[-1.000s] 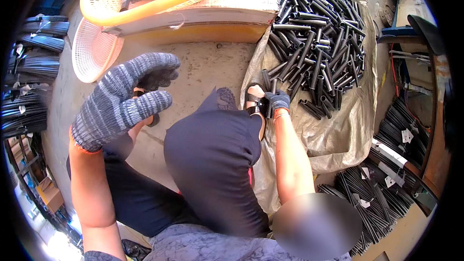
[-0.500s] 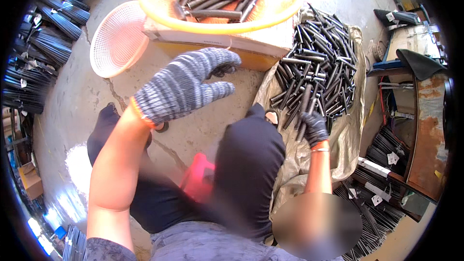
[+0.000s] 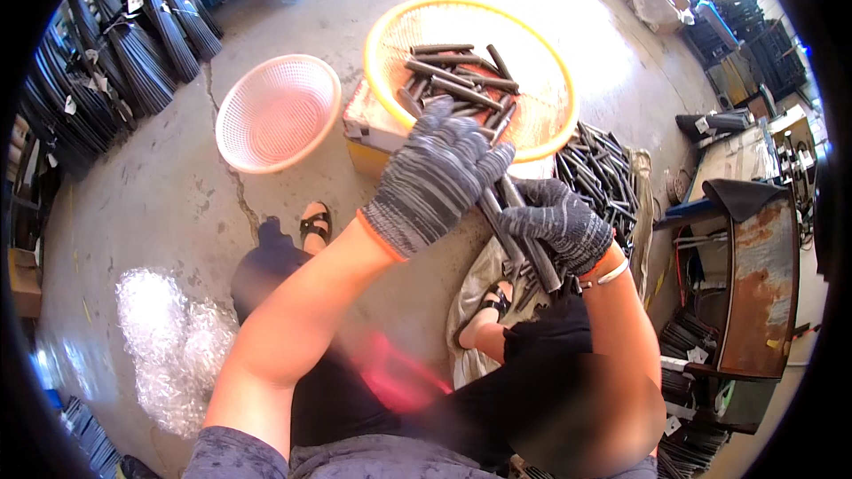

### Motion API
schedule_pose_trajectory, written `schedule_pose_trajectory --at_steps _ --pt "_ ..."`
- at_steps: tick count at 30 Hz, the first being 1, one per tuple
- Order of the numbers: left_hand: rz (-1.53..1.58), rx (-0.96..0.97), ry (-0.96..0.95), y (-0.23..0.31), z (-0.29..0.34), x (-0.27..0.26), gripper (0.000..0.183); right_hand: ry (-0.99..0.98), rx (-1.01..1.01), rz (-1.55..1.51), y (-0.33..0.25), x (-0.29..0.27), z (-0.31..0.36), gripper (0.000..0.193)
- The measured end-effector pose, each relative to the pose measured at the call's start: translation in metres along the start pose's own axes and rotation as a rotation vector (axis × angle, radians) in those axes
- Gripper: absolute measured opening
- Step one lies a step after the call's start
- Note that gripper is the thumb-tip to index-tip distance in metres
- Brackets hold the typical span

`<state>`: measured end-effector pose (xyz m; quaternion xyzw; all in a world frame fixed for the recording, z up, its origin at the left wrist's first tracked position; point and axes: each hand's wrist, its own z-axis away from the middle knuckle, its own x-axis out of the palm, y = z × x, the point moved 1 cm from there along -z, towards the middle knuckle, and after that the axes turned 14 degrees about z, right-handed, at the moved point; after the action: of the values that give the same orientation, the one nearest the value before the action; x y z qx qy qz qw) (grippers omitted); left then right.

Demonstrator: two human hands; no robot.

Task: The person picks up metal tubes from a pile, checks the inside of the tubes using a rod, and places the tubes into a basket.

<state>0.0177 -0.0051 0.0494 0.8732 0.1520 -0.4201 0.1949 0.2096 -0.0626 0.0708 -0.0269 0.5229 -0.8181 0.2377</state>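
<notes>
My right hand (image 3: 568, 223), in a grey-black striped knit glove, is closed round short dark tubes (image 3: 535, 253), at least two side by side. Their lower ends slant down toward my knee. Gloved the same way, my left hand (image 3: 430, 182) is closed over the upper ends of these tubes, which it hides; its exact hold is partly covered. Both hands are at the near rim of a yellow-edged basket (image 3: 559, 137), where several similar tubes (image 3: 457, 80) lie. To the right, a heap of dark tubes (image 3: 599, 177) rests on a tan sheet (image 3: 641, 182).
The basket stands on a cardboard box (image 3: 366, 115). A pink basket (image 3: 280, 115) sits on the floor to the left. Bundled dark rods (image 3: 146, 58) line the far left, above crumpled clear plastic (image 3: 173, 346). A rusty-sided bench (image 3: 759, 275) stands at the right.
My right hand has lifted tubes from the heap and come left to the basket's near side. My left hand has moved right to meet it. The view has shifted.
</notes>
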Motion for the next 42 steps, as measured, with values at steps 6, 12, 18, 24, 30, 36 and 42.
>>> schedule_pose_trajectory --at_steps 6,12,18,24,30,36,42 --pt "0.585 -0.494 0.060 -0.015 0.017 -0.007 0.047 0.221 -0.280 0.007 0.002 0.012 -0.031 0.027" --pt "1.515 -0.807 -0.193 -0.010 0.025 -0.001 0.032 0.349 -0.339 -0.166 -0.006 0.024 -0.049 0.037" --pt "1.559 -0.853 -0.227 -0.009 0.016 0.005 0.028 0.414 -0.498 -0.058 -0.005 0.015 -0.041 0.058" --pt "1.652 -0.892 -0.276 -0.003 0.022 0.020 0.030 0.405 -0.548 0.122 -0.011 -0.002 -0.036 0.045" --pt "1.616 -0.943 -0.089 -0.006 0.012 0.002 0.032 0.371 -0.567 0.085 -0.020 0.006 -0.035 0.052" --pt "1.601 -0.944 0.115 -0.010 0.019 0.000 0.038 0.340 -0.586 -0.270 -0.011 -0.010 -0.035 0.027" --pt "1.579 -0.994 0.116 -0.003 0.010 -0.012 0.034 0.493 -0.642 -0.166 -0.013 -0.001 -0.040 0.012"
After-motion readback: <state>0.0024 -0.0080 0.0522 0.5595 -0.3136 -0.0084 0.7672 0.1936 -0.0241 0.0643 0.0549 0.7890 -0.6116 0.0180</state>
